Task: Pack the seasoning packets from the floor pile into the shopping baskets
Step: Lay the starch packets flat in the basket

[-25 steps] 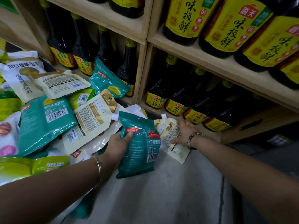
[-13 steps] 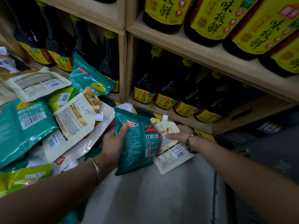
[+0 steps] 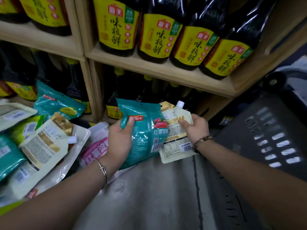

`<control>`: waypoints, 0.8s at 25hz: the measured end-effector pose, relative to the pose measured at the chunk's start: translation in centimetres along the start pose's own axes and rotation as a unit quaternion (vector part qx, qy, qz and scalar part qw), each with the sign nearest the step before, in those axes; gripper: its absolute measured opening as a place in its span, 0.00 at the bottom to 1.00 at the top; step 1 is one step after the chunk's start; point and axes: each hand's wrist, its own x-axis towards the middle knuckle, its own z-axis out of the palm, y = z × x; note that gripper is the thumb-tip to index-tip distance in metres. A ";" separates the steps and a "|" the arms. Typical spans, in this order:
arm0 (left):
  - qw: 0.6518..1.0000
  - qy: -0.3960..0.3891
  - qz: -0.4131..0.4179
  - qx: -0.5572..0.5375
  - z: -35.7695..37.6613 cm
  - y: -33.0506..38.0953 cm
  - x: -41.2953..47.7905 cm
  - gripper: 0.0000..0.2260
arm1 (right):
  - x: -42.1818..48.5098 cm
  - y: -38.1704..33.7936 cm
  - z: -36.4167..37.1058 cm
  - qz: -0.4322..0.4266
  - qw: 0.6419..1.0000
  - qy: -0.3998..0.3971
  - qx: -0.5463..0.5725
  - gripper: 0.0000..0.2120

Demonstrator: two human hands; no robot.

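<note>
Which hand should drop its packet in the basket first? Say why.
Likely the right hand: it grips the cream spouted pouch nearer the shopping basket; the left hand, holding the teal packet, sits farther off.

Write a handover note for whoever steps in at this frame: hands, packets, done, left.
Left hand: grips the teal packet, held off the floor.
Right hand: grips the cream spouted pouch, beside the teal one.
Pile: many packets on the floor at left.
Basket: dark, slotted, at right; contents not visible.
Done: two packets picked up.
Left: drop both in the basket, then clear the pile.
</note>
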 end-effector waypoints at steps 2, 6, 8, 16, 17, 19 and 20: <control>0.999 -0.031 0.032 -0.001 0.5 2.0 -0.2 0.09 | 0.1 -1.6 -1.4 -0.022 1.000 0.012 -0.002 0.07; 0.996 -0.009 0.068 -0.053 0.9 5.4 -0.5 0.08 | 0.3 -5.3 -4.3 -0.073 0.997 -0.002 -0.013 0.06; 0.993 -0.016 0.089 -0.073 0.9 6.8 -1.0 0.09 | -0.5 -7.0 -5.5 -0.098 0.995 -0.017 -0.025 0.09; 0.974 -0.030 0.169 -0.148 2.8 13.8 -2.2 0.14 | -2.9 -14.1 -15.0 -0.159 0.980 0.094 0.074 0.10; 0.971 -0.034 0.184 -0.147 3.3 14.8 -2.6 0.13 | -3.2 -14.5 -16.5 -0.161 0.976 0.105 0.097 0.11; 0.964 -0.050 0.214 -0.148 4.4 16.4 -3.4 0.11 | -3.9 -14.9 -19.5 -0.168 0.967 0.132 0.142 0.11; 0.963 -0.053 0.220 -0.149 5.0 17.0 -4.0 0.10 | -4.2 -14.8 -20.8 -0.170 0.962 0.146 0.156 0.11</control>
